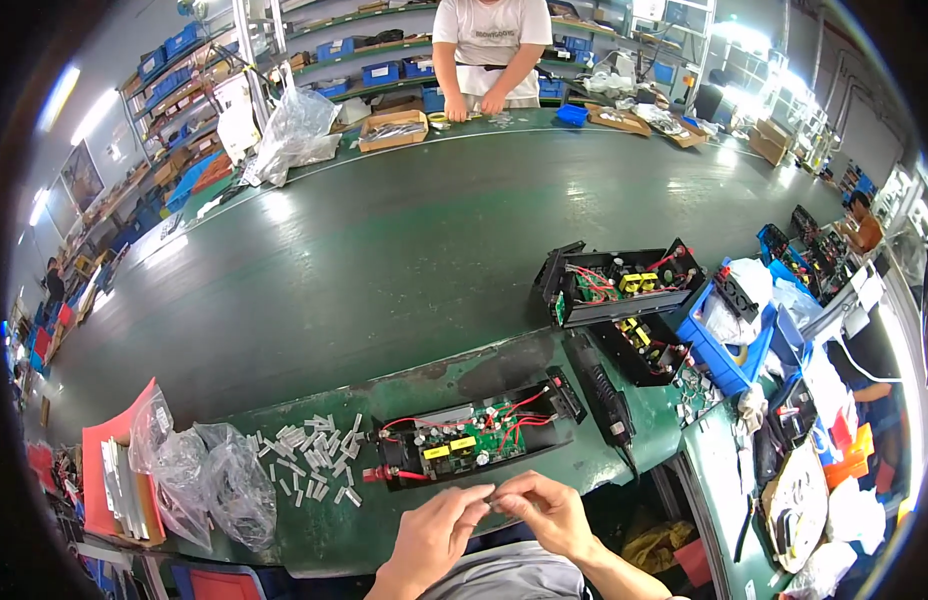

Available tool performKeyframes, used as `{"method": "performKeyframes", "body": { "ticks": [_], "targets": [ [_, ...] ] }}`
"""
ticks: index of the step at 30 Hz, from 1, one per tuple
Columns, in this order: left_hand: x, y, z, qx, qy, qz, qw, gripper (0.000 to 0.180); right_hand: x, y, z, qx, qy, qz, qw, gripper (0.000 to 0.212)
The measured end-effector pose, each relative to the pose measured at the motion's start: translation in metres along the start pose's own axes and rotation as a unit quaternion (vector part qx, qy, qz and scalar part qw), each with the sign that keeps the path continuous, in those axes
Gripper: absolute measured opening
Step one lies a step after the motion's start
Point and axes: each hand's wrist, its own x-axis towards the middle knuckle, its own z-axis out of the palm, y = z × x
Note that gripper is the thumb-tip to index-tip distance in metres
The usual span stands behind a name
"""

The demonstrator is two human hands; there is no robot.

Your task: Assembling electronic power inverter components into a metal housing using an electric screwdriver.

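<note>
Left hand [436, 530] and right hand [546, 510] meeting just off the near edge of the green bench [384, 250], fingertips of both pinched together on one small pale part [494, 498], thumbs and forefingers closed on it, the other fingers loosely curled; too small to tell what kind of part. Directly beyond the hands, close to the near edge, an open black unit [474, 440] with a green circuit board, yellow components and red wires. To its left along the same edge, a scatter of small pale clips [309, 455], then crumpled clear plastic bags [209, 480] and a red folder [109, 470] at the near left corner. To the right of the unit, a black power screwdriver [604, 395] lying with its cord trailing off the near edge. Farther right, toward the right edge, two more open black units [624, 285], one propped over the other, beside a blue bin [719, 350] holding clear bags. Across the broad bare middle of the bench, at the far edge, a person in a pale shirt [489, 45] with both hands down on small parts, a cardboard tray [392, 128] and a clear bag [296, 130] to the left of them. Shelves with blue bins [384, 70] behind.
</note>
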Motion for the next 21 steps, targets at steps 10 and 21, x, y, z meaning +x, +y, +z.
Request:
{"method": "performKeyframes", "body": {
  "ticks": [10, 21],
  "targets": [
    [-0.009, -0.019, -0.028, -0.159, 0.114, -0.173, 0.965, 0.075, -0.011, 0.031, -0.025, -0.078, 0.093, 0.035, 0.992, 0.025],
    [0.014, -0.010, -0.020, -0.206, 0.116, -0.125, 0.964, 0.032, -0.011, 0.027, -0.028, -0.162, 0.052, 0.014, 0.985, 0.023]
  ]
}}
